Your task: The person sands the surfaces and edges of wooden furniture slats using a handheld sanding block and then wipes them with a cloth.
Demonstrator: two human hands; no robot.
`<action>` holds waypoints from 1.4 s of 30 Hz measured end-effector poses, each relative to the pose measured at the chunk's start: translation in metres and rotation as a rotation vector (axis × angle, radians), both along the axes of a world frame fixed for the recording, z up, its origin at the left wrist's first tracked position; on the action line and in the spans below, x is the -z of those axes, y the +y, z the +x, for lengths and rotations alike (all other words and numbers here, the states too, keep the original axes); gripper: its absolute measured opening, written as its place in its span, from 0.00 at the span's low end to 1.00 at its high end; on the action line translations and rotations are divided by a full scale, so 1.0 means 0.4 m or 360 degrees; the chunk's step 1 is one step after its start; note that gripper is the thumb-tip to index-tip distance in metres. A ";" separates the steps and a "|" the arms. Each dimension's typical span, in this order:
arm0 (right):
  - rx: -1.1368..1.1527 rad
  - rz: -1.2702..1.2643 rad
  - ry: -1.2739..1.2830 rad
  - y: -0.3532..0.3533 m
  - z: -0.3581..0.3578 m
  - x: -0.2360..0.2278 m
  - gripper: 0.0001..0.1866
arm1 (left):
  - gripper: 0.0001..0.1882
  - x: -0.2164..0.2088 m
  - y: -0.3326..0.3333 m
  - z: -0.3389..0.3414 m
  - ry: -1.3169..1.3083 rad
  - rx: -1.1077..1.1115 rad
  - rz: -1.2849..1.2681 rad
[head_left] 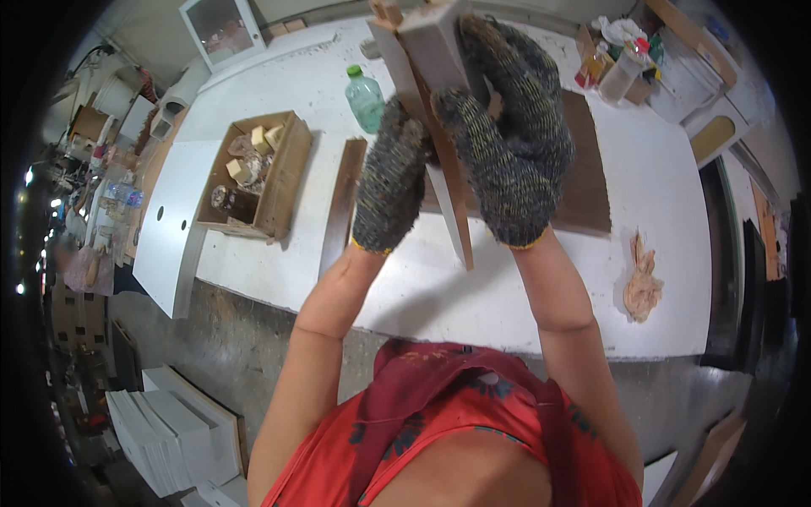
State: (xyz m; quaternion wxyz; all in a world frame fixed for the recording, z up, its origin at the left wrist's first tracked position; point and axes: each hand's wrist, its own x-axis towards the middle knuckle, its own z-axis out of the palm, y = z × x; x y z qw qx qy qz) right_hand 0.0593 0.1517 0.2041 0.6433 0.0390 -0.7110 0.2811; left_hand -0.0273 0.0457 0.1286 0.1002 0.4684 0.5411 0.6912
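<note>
My left hand (pixel 389 183), in a dark knitted work glove, presses the left side of a narrow wooden board (pixel 451 182) that stands on edge above the white table. My right hand (pixel 514 139), gloved alike, has its fingers curled around a pale greyish block (pixel 432 44) at the board's far end. Its fingertips come close to the board's right face; whether they touch it is hard to tell. A flat brown panel (pixel 585 173) lies beneath and beyond my right hand. Left of my left hand rests a brown strip (pixel 341 203).
An open wooden box (pixel 291 173) with pale blocks stands left on the white table (pixel 667 177). A green bottle (pixel 363 100) is behind my left hand. Several bottles (pixel 623 74) stand far right, a crumpled cloth (pixel 643 283) near right. White panels (pixel 173 431) are stacked lower left.
</note>
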 end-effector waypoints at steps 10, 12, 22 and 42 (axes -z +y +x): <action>0.0119 0.0015 -0.0741 -0.030 0.108 0.281 0.29 | 0.26 0.010 0.010 -0.084 0.0309 -0.0130 0.0081; 0.0032 -0.0099 -0.0948 -0.039 0.156 0.403 0.29 | 0.21 -0.002 0.012 -0.085 -0.0650 0.0349 0.0347; 0.0024 -0.0033 -0.1711 0.002 0.435 0.691 0.24 | 0.24 0.006 -0.013 -0.141 -0.0709 0.0287 0.0473; 0.0530 0.0254 -0.0244 0.093 0.028 -0.052 0.24 | 0.22 -0.070 0.066 0.024 -0.0423 0.0100 0.0046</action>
